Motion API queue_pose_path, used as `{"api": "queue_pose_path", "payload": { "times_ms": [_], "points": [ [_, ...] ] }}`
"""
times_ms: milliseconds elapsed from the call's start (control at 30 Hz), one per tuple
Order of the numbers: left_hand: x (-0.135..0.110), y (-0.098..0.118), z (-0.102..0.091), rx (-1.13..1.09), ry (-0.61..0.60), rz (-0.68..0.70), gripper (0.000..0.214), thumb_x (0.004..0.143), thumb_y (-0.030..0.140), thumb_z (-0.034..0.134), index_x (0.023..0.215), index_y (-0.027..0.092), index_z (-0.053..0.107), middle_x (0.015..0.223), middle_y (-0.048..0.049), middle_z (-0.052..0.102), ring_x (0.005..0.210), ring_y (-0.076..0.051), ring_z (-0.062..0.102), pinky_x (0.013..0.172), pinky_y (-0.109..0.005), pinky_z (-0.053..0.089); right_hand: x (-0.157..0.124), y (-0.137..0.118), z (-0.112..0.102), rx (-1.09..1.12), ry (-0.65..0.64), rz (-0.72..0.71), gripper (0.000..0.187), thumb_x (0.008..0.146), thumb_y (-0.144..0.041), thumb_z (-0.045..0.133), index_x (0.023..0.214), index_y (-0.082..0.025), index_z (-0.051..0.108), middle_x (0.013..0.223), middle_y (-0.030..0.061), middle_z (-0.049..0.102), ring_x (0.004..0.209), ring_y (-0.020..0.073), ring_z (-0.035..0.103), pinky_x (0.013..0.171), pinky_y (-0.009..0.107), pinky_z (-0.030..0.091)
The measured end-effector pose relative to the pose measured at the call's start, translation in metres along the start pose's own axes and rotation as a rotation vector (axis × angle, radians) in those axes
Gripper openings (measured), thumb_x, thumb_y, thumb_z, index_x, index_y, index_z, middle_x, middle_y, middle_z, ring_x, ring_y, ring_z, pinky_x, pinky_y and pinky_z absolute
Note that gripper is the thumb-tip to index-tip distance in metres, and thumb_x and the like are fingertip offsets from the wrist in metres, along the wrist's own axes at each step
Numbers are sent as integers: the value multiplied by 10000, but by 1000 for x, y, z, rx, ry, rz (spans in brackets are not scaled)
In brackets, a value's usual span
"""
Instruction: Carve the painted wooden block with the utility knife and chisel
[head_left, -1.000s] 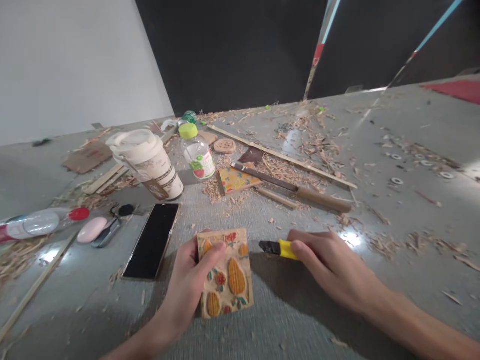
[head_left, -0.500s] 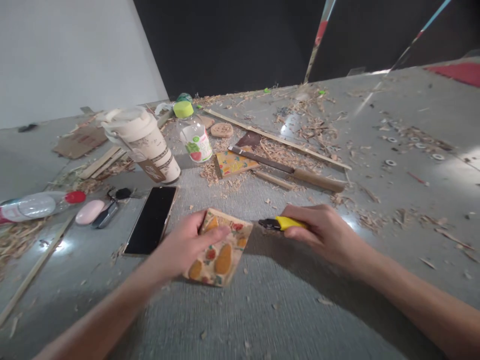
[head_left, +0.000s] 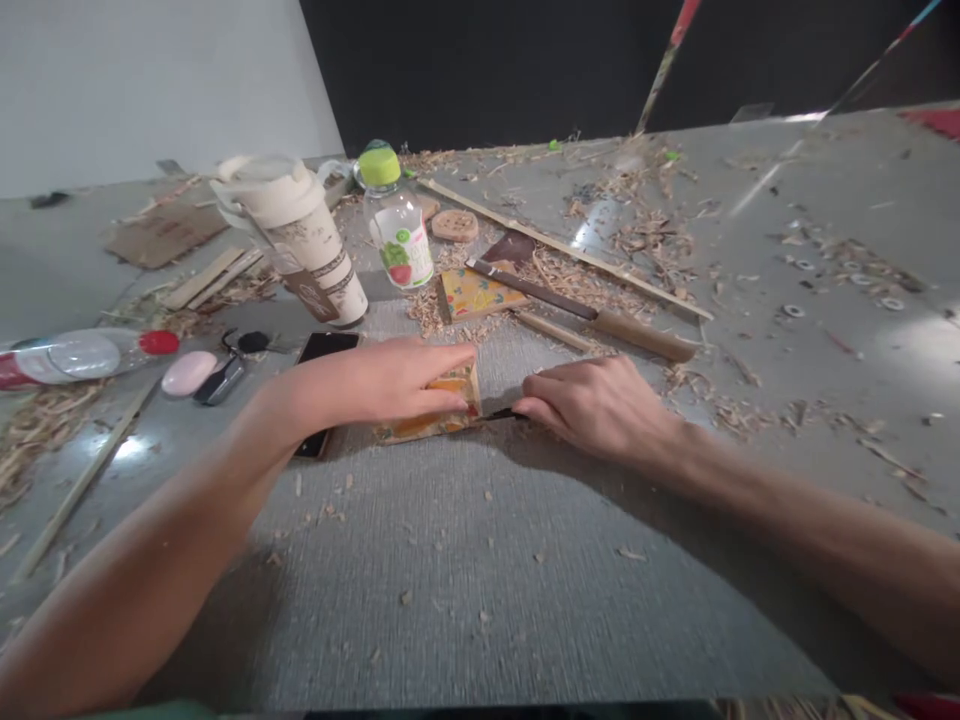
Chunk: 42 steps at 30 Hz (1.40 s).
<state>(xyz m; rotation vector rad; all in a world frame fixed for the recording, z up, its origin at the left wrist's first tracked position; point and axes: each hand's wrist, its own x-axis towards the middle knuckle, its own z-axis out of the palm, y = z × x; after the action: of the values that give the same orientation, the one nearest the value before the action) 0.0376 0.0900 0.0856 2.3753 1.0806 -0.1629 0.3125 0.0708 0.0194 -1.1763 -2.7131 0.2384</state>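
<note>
A painted wooden tile (head_left: 442, 410) with orange fruit shapes lies flat on the grey mat (head_left: 480, 560). My left hand (head_left: 382, 380) lies flat on top of it, fingers stretched out and pressing it down. My right hand (head_left: 592, 405) is closed around a utility knife (head_left: 504, 412). Only the knife's dark tip shows, touching the tile's right edge. The yellow handle is hidden inside the fist.
A black phone (head_left: 319, 385) lies left of the tile, partly under my left arm. Behind stand a paper cup (head_left: 300, 240), a green-capped bottle (head_left: 394, 225), a second painted tile (head_left: 476, 292) and a wooden-handled chisel (head_left: 592, 315). Wood shavings cover the table.
My left hand laid the tile flat on the mat and spread over it. My right hand brought the knife left until its tip met the tile's edge.
</note>
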Motion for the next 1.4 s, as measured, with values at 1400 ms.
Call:
{"api": "queue_pose_path", "payload": {
  "times_ms": [1400],
  "points": [
    [8,-6,0,39,-39,109,225,1056,448,502,1014,229,536,994,-37,687,822,-206,632,801,-324,420,23,-5,-10,-318,-285,36,691,1170,-559,300,909,-174,810,836,134,812,591,179,593,599,384,150]
  ]
}}
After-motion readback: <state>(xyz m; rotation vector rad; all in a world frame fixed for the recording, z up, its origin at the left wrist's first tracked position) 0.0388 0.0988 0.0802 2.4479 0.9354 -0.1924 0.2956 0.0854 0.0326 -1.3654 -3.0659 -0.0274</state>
